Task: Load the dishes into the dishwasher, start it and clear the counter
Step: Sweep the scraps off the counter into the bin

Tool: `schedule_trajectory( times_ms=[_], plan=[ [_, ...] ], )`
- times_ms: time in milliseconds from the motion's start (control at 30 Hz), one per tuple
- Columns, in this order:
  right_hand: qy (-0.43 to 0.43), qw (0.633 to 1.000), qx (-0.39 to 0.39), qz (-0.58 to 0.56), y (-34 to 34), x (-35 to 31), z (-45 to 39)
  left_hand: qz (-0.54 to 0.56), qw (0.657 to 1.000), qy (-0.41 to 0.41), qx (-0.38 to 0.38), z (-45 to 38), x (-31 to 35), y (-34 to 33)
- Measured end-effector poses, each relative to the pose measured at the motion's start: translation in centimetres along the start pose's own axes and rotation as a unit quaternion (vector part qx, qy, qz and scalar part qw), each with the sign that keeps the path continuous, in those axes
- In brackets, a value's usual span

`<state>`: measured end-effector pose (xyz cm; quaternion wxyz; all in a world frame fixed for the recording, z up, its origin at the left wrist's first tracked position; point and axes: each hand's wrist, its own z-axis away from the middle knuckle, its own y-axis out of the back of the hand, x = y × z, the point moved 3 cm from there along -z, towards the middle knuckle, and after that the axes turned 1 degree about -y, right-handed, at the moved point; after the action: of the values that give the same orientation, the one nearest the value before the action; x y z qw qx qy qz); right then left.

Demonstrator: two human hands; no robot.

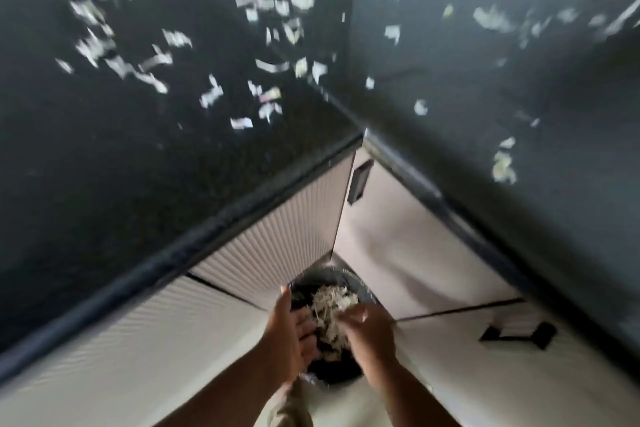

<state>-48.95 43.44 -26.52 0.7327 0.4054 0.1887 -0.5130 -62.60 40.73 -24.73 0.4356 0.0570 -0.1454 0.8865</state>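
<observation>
**Dumping scraps into the bin**

Dropping a clump of pale scraps (330,317) into the dark-lined bin (360,291) is the step in hand, and it is looking like the counter-clearing part of the task. The clump is sitting between the two hands, right over the bin's mouth, which is tucked on the floor in the corner where the two cabinet runs meet.

The left hand (287,340) is cupping the clump from its side, fingers curled against it. The right hand (369,333) is pressing in from the other side; the frame is blurring there, so its fingers are probably bent round the scraps, but that is not certain.

Doing this well is calling for keeping both hands low inside the rim before letting go, then parting them slowly so loose bits are falling into the liner and not onto the floor.

Outward from the bin, the ribbed cabinet door (277,236) and a plain door (398,243) are framing the corner. Above them, the dark counter (121,156) is carrying many more scraps (263,3) in a wide scatter, so several more trips are likely being needed.
</observation>
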Motion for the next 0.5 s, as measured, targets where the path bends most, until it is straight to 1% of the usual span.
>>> schedule_trajectory(
  times_ms=[67, 100, 133, 200, 267, 300, 333, 400, 467, 500],
  plan=[
    [0.042, 0.994, -0.07, 0.07, 0.8, -3.1, 2.5, -0.003, 0.999, -0.042, -0.005, 3.3, 0.3, -1.3],
    [0.055, 0.99, -0.098, 0.086, 1.3, -4.6, 3.7, 0.011, 0.998, -0.061, -0.016, 5.0, 0.6, -2.0],
    [0.07, 0.988, -0.113, 0.082, 1.9, -6.2, 5.1, 0.02, 0.996, -0.079, -0.037, 6.8, 1.1, -2.9],
    [0.116, 0.984, -0.12, 0.057, 3.9, -9.9, 8.0, 0.03, 0.988, -0.104, -0.112, 10.8, 2.1, -5.1],
    [0.181, 0.978, -0.095, 0.046, 6.5, -13.9, 10.6, 0.034, 0.979, -0.108, -0.172, 14.7, 3.4, -7.5],
    [0.213, 0.973, -0.074, 0.044, 7.9, -15.9, 11.7, 0.011, 0.972, -0.133, -0.192, 16.5, 4.2, -8.7],
    [0.243, 0.968, -0.049, 0.042, 9.4, -17.7, 12.6, -0.035, 0.964, -0.167, -0.204, 18.3, 5.1, -9.8],
    [0.309, 0.95, 0.006, 0.037, 12.3, -21.2, 14.1, -0.113, 0.936, -0.252, -0.219, 21.8, 7.0, -12.1],
    [0.354, 0.931, 0.054, 0.062, 14.6, -23.5, 14.9, -0.165, 0.9, -0.333, -0.226, 25.1, 9.4, -13.6],
    [0.369, 0.921, 0.086, 0.092, 15.7, -24.3, 15.0, -0.196, 0.876, -0.383, -0.217, 26.3, 10.7, -13.9]
  ],
)
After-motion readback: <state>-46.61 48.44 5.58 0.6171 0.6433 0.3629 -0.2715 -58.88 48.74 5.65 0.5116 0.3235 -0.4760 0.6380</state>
